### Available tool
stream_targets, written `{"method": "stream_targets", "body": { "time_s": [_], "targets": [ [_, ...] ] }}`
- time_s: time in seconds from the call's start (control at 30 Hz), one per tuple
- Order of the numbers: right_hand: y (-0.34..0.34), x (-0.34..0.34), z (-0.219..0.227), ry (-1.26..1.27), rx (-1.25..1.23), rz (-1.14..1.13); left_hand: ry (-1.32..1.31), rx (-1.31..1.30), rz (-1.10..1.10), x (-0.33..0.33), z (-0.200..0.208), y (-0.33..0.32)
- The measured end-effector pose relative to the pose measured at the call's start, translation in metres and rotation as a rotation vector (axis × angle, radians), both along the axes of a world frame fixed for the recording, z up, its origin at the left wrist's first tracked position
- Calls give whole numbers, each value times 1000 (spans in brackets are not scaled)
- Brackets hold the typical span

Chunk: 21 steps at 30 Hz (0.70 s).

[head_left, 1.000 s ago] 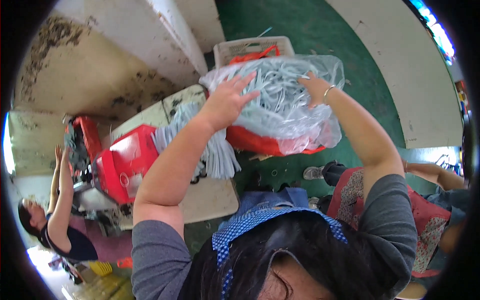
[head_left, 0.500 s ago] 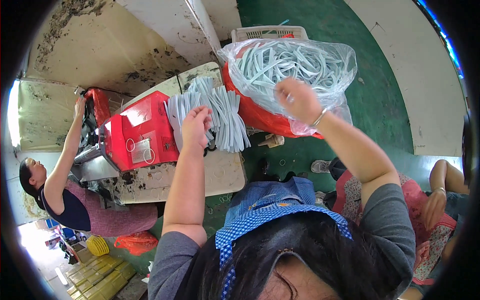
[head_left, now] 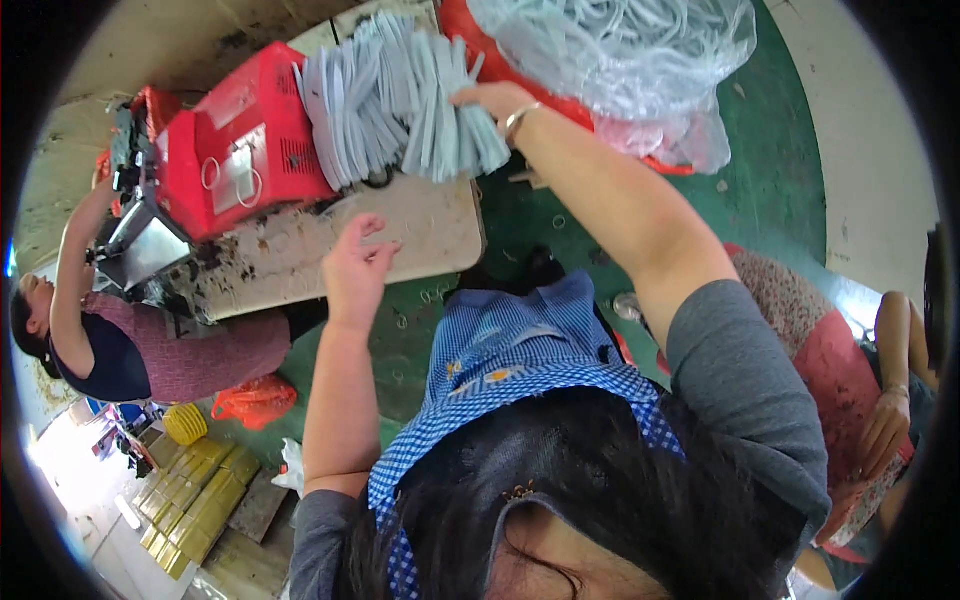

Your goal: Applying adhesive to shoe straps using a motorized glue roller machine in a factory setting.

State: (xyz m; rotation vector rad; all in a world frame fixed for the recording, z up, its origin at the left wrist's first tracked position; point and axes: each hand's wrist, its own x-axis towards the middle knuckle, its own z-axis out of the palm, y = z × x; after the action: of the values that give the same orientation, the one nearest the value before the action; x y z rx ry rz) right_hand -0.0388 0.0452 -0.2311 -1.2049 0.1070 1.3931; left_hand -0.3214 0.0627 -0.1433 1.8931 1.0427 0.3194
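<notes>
A dirty, pale counter is partly covered by a red machine. Beside it, pale strips are piled, seemingly light and limp, best gathered mid-length. The right hand's grip is obscured at their edge; the left hand's is parted, visibly unfilled.

A rounded-cornered, stained cream table carries a boxy red machine; directly right of the machine lie bundled, flat, pale grey-blue strips.

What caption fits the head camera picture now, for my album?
Right hand at pale strips beside a red machine; left hand half-open.
</notes>
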Motion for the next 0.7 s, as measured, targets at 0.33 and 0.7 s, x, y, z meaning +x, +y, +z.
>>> {"method": "stream_targets", "body": {
  "time_s": [0.33, 0.7],
  "targets": [
    [-43, -42, 41, -1699, -129, -247, 183, 393, -326, -69, -35, 27],
    [-65, -118, 72, -1957, -29, -473, -77, -105, -292, -89, -43, 58]
  ]
}}
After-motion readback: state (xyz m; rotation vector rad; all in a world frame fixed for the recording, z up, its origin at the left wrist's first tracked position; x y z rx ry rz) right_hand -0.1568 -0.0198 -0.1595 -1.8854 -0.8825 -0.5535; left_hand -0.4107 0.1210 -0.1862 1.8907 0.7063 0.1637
